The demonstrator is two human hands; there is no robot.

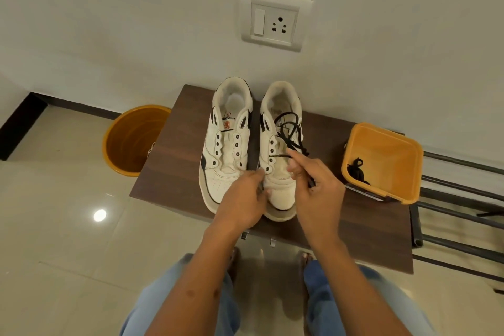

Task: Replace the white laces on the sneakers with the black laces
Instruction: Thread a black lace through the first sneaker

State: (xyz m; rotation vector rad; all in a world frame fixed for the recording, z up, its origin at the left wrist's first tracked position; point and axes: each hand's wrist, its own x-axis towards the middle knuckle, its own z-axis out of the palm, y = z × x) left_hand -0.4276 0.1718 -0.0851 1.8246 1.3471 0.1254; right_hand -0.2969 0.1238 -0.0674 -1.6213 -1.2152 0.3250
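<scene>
Two white sneakers stand side by side on a dark wooden bench top (174, 161), toes toward me. The left sneaker (226, 142) has bare eyelets. A black lace (290, 131) lies tangled over the right sneaker (278, 185), with one strand crossing its lower eyelets. My left hand (242, 199) grips the right sneaker's inner side near the lowest eyelet. My right hand (316, 188) pinches an end of the black lace, index finger pointing at the eyelets. A second black lace (357, 170) sits in an orange square container (387, 142).
An orange round bucket (133, 142) stands on the tiled floor left of the bench, something white showing at its right edge. A metal rack (461, 210) runs to the right. A wall socket (274, 22) is above the sneakers.
</scene>
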